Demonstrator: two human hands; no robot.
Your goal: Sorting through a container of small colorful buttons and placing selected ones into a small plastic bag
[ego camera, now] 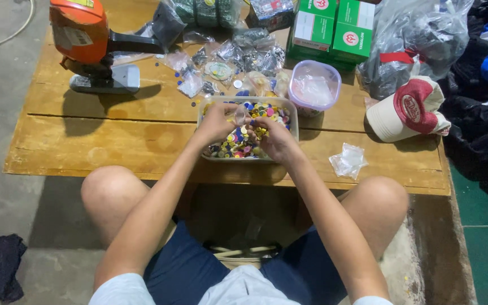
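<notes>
Left hand (217, 121) and right hand (272, 137) jointly pinch a small clear bag (241, 114) over the button-filled tray (295, 121) near the table's (86, 141) front edge.

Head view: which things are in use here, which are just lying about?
In use: left hand and right hand over the clear tub of coloured buttons, a small clear bag between them.

Lying about: orange machine, green boxes, cap, lidded tub, empty bag.
</notes>
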